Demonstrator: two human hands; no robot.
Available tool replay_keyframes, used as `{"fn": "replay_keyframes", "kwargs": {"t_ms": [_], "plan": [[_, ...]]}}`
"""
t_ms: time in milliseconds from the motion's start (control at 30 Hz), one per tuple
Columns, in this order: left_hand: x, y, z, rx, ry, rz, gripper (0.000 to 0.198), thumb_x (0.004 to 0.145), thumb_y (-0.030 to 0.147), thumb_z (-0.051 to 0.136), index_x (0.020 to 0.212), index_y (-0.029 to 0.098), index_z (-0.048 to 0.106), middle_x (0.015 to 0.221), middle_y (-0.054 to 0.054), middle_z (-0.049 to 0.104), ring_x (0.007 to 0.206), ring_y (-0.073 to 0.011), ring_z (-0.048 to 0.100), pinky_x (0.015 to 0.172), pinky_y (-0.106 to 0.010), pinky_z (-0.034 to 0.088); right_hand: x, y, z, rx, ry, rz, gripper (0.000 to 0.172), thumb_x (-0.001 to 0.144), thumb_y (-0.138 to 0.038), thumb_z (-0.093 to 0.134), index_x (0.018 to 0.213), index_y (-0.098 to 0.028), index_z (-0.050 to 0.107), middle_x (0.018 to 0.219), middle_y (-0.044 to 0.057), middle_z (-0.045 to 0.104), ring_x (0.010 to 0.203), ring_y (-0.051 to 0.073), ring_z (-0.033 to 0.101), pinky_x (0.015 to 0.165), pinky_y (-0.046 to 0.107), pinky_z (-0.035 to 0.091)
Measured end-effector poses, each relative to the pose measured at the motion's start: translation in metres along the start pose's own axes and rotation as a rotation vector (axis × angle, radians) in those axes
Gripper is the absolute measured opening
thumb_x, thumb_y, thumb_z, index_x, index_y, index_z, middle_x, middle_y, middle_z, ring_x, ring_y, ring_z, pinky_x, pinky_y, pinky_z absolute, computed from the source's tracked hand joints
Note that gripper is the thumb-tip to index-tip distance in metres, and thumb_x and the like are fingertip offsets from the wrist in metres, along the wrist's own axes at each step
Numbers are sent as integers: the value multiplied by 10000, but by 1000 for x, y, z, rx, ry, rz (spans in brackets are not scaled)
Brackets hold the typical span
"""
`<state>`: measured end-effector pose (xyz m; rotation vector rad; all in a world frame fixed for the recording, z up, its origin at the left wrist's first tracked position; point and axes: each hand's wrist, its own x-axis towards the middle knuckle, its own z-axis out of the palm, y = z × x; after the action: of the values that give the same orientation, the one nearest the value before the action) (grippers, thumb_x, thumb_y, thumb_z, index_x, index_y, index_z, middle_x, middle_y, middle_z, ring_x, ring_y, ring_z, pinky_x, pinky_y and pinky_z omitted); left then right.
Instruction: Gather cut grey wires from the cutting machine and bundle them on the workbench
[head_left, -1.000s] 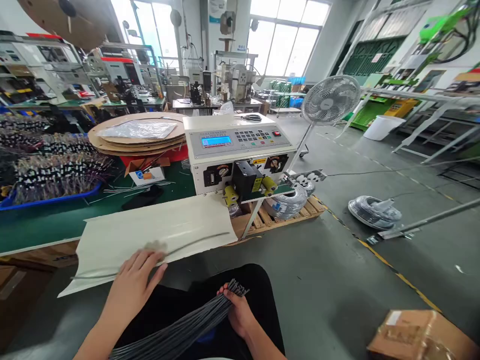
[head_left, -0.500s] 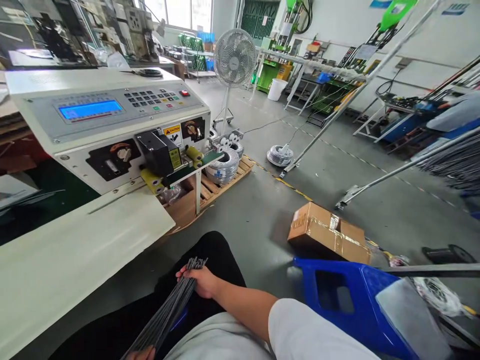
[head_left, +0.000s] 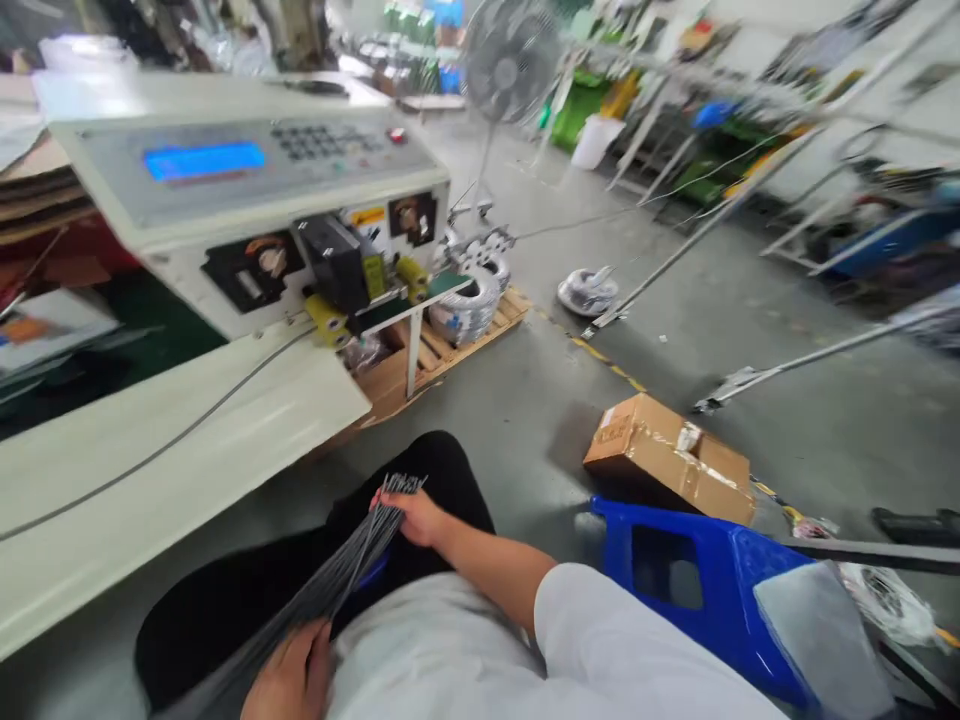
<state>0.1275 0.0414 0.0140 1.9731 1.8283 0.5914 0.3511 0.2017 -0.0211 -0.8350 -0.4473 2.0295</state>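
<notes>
A bundle of thin grey wires (head_left: 322, 575) lies slantwise over my lap, its cut ends fanned a little at the top. My right hand (head_left: 415, 515) is closed round the bundle just below those ends. Lower down, my left hand (head_left: 292, 665) is closed at the bundle's side, fingers together against the wires; its fingertips are partly hidden. One strand stands slightly apart between the two hands. To the left, a single grey wire (head_left: 172, 440) runs from the wire-cutting machine (head_left: 247, 230) across its pale sloping tray (head_left: 300, 400).
Wire coils (head_left: 465, 310) sit on a wooden pallet (head_left: 491, 325) beyond the machine. A cardboard box (head_left: 667, 455) and a blue plastic stool (head_left: 667, 570) are at my right. Farther off stand a fan (head_left: 510, 65) and a metal frame leg (head_left: 810, 355).
The view has tilted down and shifted left. A grey wire now stretches over the tray that was bare before. More of my left hand shows, higher along the bundle.
</notes>
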Motion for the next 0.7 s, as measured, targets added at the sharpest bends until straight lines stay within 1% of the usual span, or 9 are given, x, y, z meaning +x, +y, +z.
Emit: {"fn": "replay_keyframes", "kwargs": {"t_ms": [133,200,267,367,433,533,567,633,700], "plan": [[3,24,-12,0,-113,-153,350,953,360,389,966,217,707,968,-72,754,893,-232,712,847,-379,573,-2,-3,1,-36,-4,-1,375,627,-339,891,911,-167,717,801,25,734,780,175,680,809,338,518],[5,27,-14,4,-121,-179,366,970,361,377,984,197,704,970,-83,743,905,-224,699,859,-371,563,2,-4,2,-42,2,10,356,628,-318,891,899,-169,714,798,20,731,787,173,678,809,330,518],[3,29,-15,2,-111,-164,358,978,356,382,983,191,700,963,-84,736,900,-214,695,851,-355,562,2,-3,4,-60,27,2,322,623,-295,889,854,-168,704,778,15,725,766,167,668,791,322,515],[-4,28,-15,7,-90,-78,330,979,344,400,965,197,695,933,-68,735,857,-198,701,812,-335,572,-4,3,9,-85,69,-41,308,608,-298,882,796,-175,672,741,11,713,716,166,650,759,332,512],[-6,20,-15,55,-57,22,298,963,352,434,947,217,699,917,-54,738,825,-204,704,779,-345,578,-4,8,9,-76,66,-57,325,592,-317,878,775,-182,647,722,10,709,699,175,649,754,352,512],[9,3,-24,155,23,244,238,910,386,524,975,251,710,972,-59,737,883,-246,691,797,-401,563,2,9,6,-62,22,-56,341,582,-338,876,768,-178,639,719,10,707,698,178,644,741,351,508],[18,-1,-32,181,65,315,236,898,386,543,1002,253,707,986,-67,732,895,-255,683,801,-416,554,2,7,5,-55,7,-57,347,581,-343,878,772,-175,642,726,11,707,705,177,642,733,344,506],[41,-1,-56,230,172,406,255,890,361,562,1080,246,689,999,-79,719,894,-255,670,823,-433,538,1,3,5,-38,-19,-58,356,586,-351,882,783,-170,647,738,10,703,720,175,638,721,333,501],[70,6,-86,286,302,427,308,885,330,579,1171,246,657,1020,-85,708,915,-260,660,883,-459,522,-3,0,6,-34,-42,-64,355,599,-347,886,791,-164,650,745,12,694,730,170,632,721,324,493]]}}
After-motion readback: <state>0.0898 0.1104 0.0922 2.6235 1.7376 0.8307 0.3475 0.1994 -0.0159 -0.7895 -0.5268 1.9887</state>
